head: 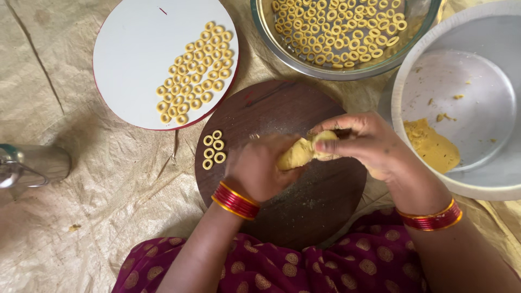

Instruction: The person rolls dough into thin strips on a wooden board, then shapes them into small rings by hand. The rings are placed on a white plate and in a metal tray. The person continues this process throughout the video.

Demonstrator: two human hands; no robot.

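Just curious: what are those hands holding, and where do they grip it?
A lump of yellow dough: left hand cups its near end, right hand pinches the far end.

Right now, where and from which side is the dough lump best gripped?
Probably at its bare middle, from above. The dough lump lies stretched sideways over the round wooden board, its left end in the left hand, its right end under the right hand's fingertips, leaving the top clear.
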